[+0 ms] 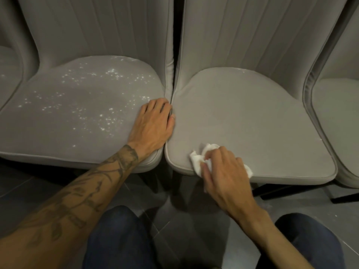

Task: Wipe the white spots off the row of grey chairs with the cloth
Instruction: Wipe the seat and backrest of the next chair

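Grey upholstered chairs stand side by side. The left chair's seat (pixel 64 131) is scattered with white spots (pixel 108 115). The middle chair's seat (pixel 248 117) looks plain grey, with a faint white speck at its back edge (pixel 243 71). My right hand (pixel 225 171) presses a crumpled white cloth (pixel 198 161) onto the front left corner of that middle seat. My left hand (pixel 153 125) lies flat on the right edge of the spotted seat, fingers reaching into the gap between the two chairs.
Part of another grey seat (pixel 336 121) shows at the right, and a sliver of one with faint spots at the far left (pixel 7 74). Dark tiled floor (pixel 174 220) and black chair legs (pixel 342 199) lie below. My knees in dark jeans (pixel 116 239) are in front.
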